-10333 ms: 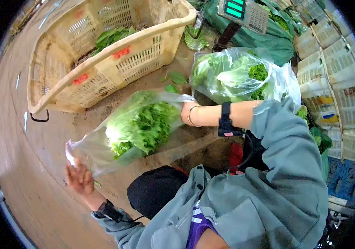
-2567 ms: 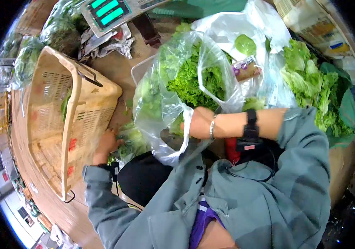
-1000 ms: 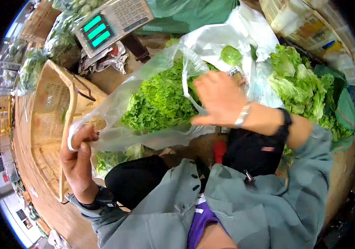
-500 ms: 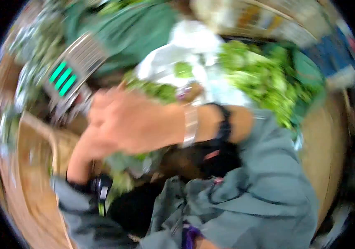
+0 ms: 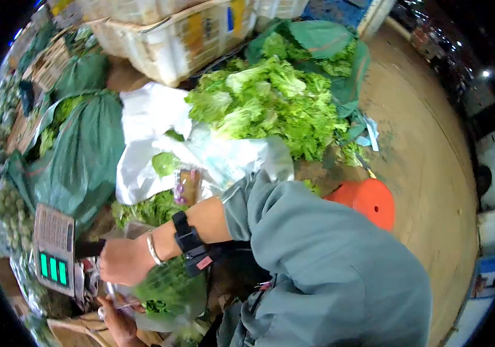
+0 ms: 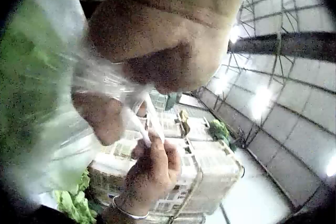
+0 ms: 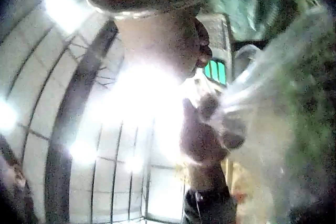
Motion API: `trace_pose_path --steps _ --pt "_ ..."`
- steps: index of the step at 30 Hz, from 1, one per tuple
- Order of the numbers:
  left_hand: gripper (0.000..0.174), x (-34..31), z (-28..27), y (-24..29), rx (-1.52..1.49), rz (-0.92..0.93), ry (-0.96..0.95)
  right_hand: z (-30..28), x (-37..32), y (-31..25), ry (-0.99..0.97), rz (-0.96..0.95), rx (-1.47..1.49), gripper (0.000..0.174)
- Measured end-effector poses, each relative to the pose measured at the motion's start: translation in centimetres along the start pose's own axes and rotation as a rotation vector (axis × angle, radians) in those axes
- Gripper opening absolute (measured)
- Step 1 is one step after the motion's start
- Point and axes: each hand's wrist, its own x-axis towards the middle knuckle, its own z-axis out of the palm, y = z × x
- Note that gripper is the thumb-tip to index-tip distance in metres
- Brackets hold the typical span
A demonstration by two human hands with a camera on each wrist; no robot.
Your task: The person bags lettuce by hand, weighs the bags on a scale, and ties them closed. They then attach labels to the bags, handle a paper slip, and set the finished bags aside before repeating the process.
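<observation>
A clear plastic bag (image 5: 169, 295) of leafy greens hangs at the lower left of the head view. My left hand (image 5: 119, 324) grips its gathered neck, seen close up in the left wrist view, where the bag (image 6: 39, 87) fills the left side. Just above, my right hand (image 5: 123, 261) pinches the twisted bag end; its fingertips hold the white strip (image 6: 153, 119) in the left wrist view. The right wrist view shows my left hand (image 7: 202, 137) below my right hand (image 7: 157, 40), with the bag stretched off to the right.
A scale (image 5: 55, 248) with a lit green display stands beside the hands. Beyond are white bags (image 5: 149, 115) with a small packet (image 5: 187, 186), piled lettuce (image 5: 270, 104), green sacks (image 5: 80, 156) and stacked crates (image 5: 161, 43). A red stool (image 5: 366, 202) stands right, a yellowish crate (image 5: 77, 329) lower left.
My left hand pulled the bag's top leftward; my right hand, open over the bag a second ago, came across and now pinches the bag's end. The head view has swung right.
</observation>
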Motion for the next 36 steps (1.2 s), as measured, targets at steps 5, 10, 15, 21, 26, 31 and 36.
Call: trace_pose_path --steps 5,10,15,21,26,31,36 --pt "0.026 1.2 -5.5 -0.3 0.557 0.126 -0.340 3.6 -0.3 -2.9 -0.278 -0.310 -0.044 0.021" --pt "0.024 1.4 -7.2 -2.7 0.861 0.317 -0.081 6.2 3.6 3.2 0.021 -0.036 0.476 0.016" --pt "0.020 -0.9 -1.0 -2.2 1.339 1.397 -0.191 7.8 2.0 2.5 -0.691 0.249 1.045 0.031" --pt "0.021 -2.5 0.0 -0.3 1.266 0.978 -0.039 5.3 2.3 1.1 -0.493 0.577 1.446 0.022" --pt "0.033 -3.4 0.2 0.0 1.133 0.886 0.056 4.5 3.6 0.8 -0.155 0.726 1.624 0.007" --pt "0.036 -2.9 -3.4 -0.1 1.141 0.841 -0.076 4.4 3.5 0.7 -0.059 0.729 1.806 0.005" --pt "0.035 -2.4 -8.9 -7.1 0.959 0.079 0.082 15.1 -2.6 15.7 -0.070 0.273 2.033 0.010"
